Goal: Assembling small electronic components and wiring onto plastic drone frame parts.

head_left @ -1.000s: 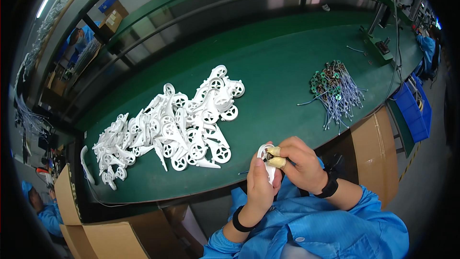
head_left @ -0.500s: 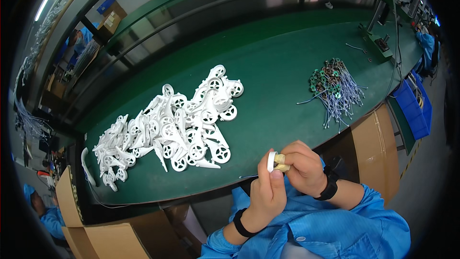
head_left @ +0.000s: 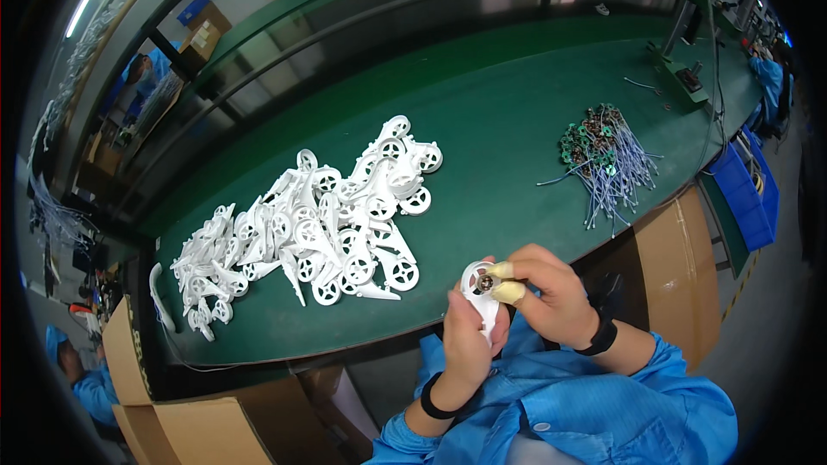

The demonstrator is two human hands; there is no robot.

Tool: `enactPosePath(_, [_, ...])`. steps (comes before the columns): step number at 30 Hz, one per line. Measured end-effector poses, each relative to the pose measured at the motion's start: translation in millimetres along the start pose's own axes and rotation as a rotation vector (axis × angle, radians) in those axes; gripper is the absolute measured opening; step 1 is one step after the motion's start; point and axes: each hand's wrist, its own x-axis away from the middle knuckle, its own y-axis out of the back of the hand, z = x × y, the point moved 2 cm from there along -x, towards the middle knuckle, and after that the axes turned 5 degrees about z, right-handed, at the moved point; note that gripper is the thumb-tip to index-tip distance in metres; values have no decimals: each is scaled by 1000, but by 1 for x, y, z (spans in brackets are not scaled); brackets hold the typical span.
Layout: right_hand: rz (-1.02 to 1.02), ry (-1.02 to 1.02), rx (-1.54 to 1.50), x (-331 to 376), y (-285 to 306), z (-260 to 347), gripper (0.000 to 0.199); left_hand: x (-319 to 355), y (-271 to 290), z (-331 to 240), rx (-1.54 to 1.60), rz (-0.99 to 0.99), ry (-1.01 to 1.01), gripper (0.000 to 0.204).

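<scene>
- Turning from edge-on to face-up, the white part (head_left: 486, 306) exposes its dark piece (head_left: 486, 282) for access.
- Left hand (head_left: 468, 343): curled around white part.
- Right hand (head_left: 560, 301): fingertips slightly parted at dark piece; hold unclear.

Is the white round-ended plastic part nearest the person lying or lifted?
Lifted: left hand holds the white plastic part, right hand beside it.

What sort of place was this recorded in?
Probably a factory assembly workshop: the long green workbench bears a heap of similar white parts and a pile of wired components, and another person nearby wears blue workwear.
</scene>
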Motion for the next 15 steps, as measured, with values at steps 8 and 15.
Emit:
enactPosePath(8, [-12,-16,-26,-4,14,1,22,-1,7,-6,195,105,151,69])
enactPosePath(15, [108,43,113,-6,11,6,24,0,7,0,47,50,104,65])
